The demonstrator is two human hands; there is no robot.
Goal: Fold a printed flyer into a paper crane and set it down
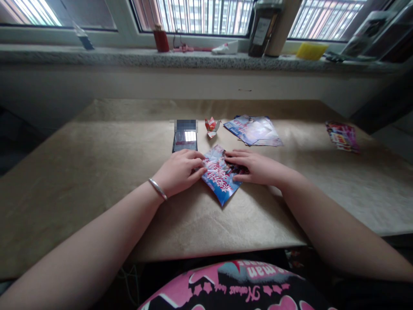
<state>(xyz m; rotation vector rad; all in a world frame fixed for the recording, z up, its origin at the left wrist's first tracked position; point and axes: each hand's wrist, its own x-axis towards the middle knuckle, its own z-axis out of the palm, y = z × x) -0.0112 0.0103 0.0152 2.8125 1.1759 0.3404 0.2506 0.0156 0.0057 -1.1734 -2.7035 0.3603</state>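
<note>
A glossy printed sheet of paper (222, 181), blue with red and white lettering, lies on the table in a diamond shape with one corner toward me. Creases run across it. My left hand (182, 172), with a silver bangle at the wrist, rests its fingertips on the sheet's left edge, thumb apart from the fingers. On the right side of the sheet lies my right hand (253, 167), fingers stretched out and spread, covering part of the print. Just behind the sheet stands a small red and grey folded paper figure (212, 128).
A dark phone (185, 140) lies beyond my left hand. Behind my right hand is a stack of printed sheets (253, 129). Smaller colourful papers (342, 137) lie far right on the table (97, 172). The windowsill (200, 59) holds a bottle (263, 28) and a yellow object (311, 51).
</note>
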